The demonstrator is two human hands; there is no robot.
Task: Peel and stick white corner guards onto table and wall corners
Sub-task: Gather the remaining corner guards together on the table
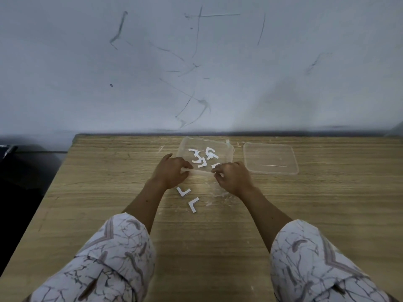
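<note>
A clear plastic container (226, 147) stands on the wooden table (109, 182) and holds several white L-shaped corner guards (201, 156). My left hand (171, 173) grips the container's near rim at its left corner. My right hand (232, 177) grips the same rim at the right corner, fingers curled over the edge. Two more white corner guards lie loose on the table just below my hands, one (183, 191) nearer the left hand and one (193, 204) a little lower.
The container's clear lid (270, 158) lies flat to the right of it. A scuffed pale wall (196, 62) rises behind the table's far edge. The table's left edge (54, 182) drops to a dark floor. White residue marks the wood near my right wrist.
</note>
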